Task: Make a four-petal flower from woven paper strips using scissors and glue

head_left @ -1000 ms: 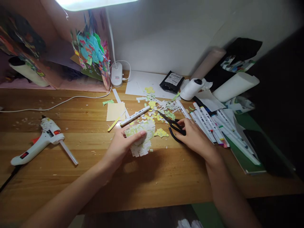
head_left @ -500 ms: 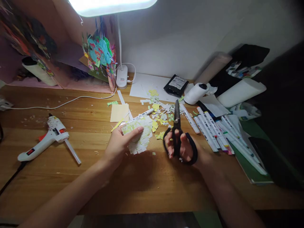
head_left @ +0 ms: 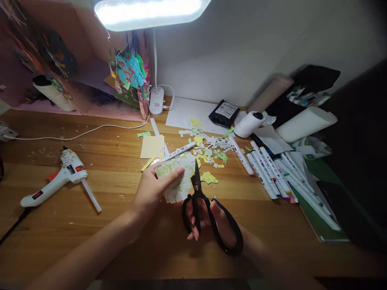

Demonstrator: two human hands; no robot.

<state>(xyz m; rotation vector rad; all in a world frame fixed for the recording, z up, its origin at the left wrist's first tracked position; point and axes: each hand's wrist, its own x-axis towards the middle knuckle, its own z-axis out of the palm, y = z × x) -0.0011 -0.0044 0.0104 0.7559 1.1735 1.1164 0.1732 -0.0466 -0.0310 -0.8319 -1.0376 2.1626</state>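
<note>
My left hand (head_left: 154, 188) is closed on a white and pale-green paper piece (head_left: 178, 176) with fringed edges, held just above the wooden desk (head_left: 121, 237). Black-handled scissors (head_left: 205, 209) are gripped in my right hand (head_left: 208, 217), fingers through the loops, blades closed and pointing away from me. The blade tip sits right beside the paper's right edge. A heap of paper scraps (head_left: 208, 147) lies just beyond both hands.
A white glue gun (head_left: 57, 177) lies at the left with its cord. A row of markers (head_left: 272, 169) lies to the right beside a green notebook (head_left: 320, 209). A desk lamp (head_left: 155, 100), colourful paper craft (head_left: 130, 76), a black pouch (head_left: 225, 113) and paper rolls stand at the back.
My right hand picked the scissors off the desk, swung them upright, then brought them toward me and left, next to the paper. My left hand kept hold of the paper.
</note>
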